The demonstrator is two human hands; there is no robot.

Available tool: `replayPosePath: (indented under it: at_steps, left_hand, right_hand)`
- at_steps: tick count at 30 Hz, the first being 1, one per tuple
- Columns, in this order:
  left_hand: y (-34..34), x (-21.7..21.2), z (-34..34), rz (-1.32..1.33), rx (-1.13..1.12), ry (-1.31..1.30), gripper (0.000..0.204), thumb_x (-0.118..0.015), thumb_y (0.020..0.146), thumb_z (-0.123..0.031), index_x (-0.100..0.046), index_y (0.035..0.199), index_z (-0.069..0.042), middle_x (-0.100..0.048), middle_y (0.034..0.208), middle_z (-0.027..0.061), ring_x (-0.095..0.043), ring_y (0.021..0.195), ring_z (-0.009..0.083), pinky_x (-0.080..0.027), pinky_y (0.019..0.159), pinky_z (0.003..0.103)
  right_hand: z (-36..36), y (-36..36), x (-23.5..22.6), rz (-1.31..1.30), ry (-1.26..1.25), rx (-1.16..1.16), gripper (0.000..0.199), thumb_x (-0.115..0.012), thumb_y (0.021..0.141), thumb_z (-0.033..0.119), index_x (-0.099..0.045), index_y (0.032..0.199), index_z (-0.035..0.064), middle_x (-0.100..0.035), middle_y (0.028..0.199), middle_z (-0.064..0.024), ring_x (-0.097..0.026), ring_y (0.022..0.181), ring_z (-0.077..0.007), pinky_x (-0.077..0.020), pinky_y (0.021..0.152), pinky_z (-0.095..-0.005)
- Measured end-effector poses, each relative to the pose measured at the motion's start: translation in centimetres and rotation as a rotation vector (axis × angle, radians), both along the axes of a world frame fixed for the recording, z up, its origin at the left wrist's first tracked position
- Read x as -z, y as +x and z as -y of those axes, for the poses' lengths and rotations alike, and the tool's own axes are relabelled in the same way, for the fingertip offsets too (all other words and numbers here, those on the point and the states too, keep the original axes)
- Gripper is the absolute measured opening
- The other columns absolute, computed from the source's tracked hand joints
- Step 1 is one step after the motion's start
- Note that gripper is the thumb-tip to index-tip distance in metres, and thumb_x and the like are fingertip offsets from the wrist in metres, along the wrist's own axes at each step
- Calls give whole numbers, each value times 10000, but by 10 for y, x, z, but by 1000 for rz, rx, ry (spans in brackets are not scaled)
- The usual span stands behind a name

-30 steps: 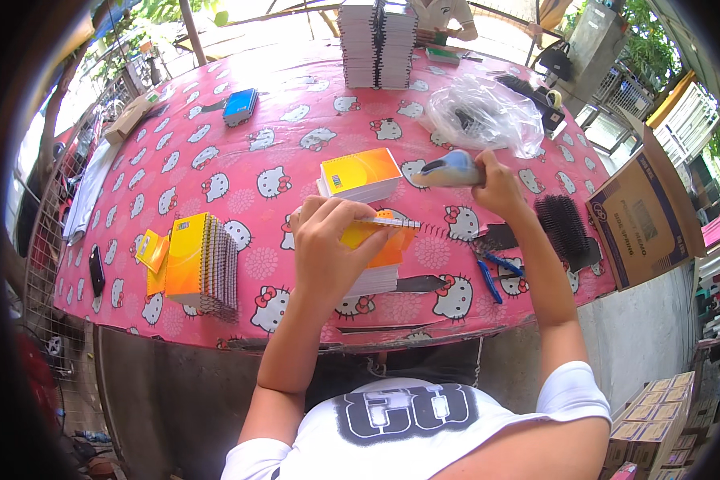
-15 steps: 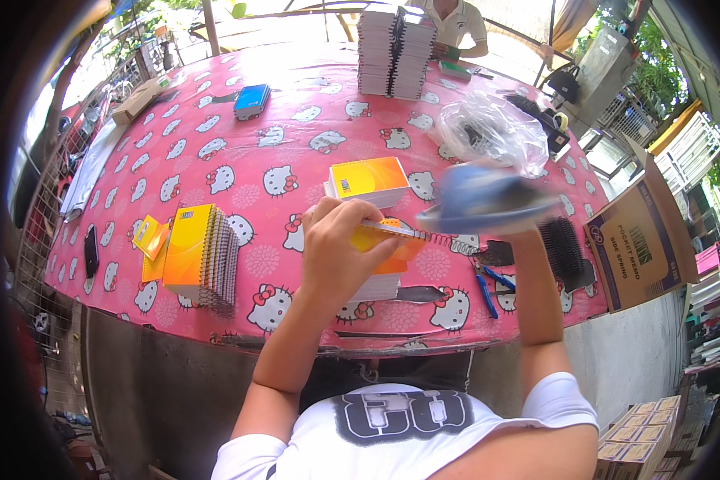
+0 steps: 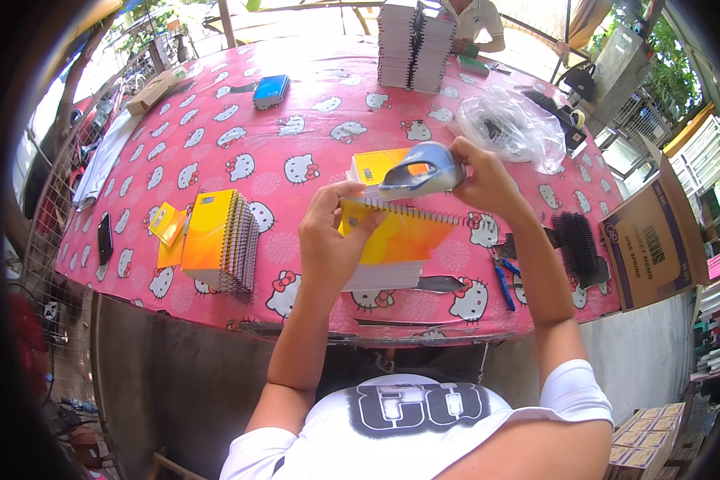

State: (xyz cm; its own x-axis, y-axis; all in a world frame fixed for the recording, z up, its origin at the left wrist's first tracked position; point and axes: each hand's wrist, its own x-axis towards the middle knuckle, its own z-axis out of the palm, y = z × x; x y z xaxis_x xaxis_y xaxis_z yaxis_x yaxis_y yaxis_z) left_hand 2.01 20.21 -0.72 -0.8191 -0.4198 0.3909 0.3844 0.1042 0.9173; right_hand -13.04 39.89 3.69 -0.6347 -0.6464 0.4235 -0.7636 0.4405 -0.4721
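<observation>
A person's left hand (image 3: pixel 328 240) grips an orange spiral notebook (image 3: pixel 396 236) above a pink patterned table (image 3: pixel 240 136), fingers closed on its cover, while the right hand (image 3: pixel 484 180) clamps a grey-blue tool (image 3: pixel 420 170) at the notebook's wire spine

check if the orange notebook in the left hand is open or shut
Shut. The orange notebook shows only its closed cover, spiral edge on top, pinched by the left hand; the right hand holds a grey tool above it.
</observation>
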Motion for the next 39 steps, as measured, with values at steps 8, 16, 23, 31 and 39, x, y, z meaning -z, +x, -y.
replayPosePath:
  at_steps: [8,16,23,31,39]
  left_hand:
    - [9,19,16,-35,114,227,366,-628,821,80,-569,1180,39,-649,1044,105,-623,934,120,-520,797,244]
    - [8,12,18,-62,209,408,247,-678,798,52,-615,1036,25,-674,923,86,-630,835,96,-515,743,220]
    - [-11,7,16,-194,149,195,160,-707,775,41,-631,905,-12,-682,930,99,-626,813,92,-512,698,220]
    - [30,-13,-9,-418,-37,-706,179,-715,753,41,-623,894,-17,-662,986,159,-646,844,203,-525,727,286]
    - [36,35,-26,-316,-147,-432,290,-820,646,-17,-639,873,-12,-664,950,142,-640,815,203,-515,672,282]
  right_hand:
    - [11,0,0,377,-276,-192,369,-648,635,-20,-526,981,21,-627,881,-69,-595,845,-138,-491,749,-302]
    - [-86,-15,74,-20,65,857,413,-631,677,11,-549,1075,82,-642,995,-174,-626,951,-338,-490,814,-436]
    - [-166,37,138,-126,250,720,493,-685,746,250,-522,1151,21,-486,1239,-205,-456,1170,-384,-399,926,-469]
    - [-148,119,155,-23,342,749,594,-661,814,389,-515,1214,-25,-505,1167,-199,-472,1113,-357,-365,940,-450]
    - [-61,170,53,399,-152,186,426,-695,813,213,-551,1161,16,-552,1087,-173,-551,994,-331,-459,836,-397]
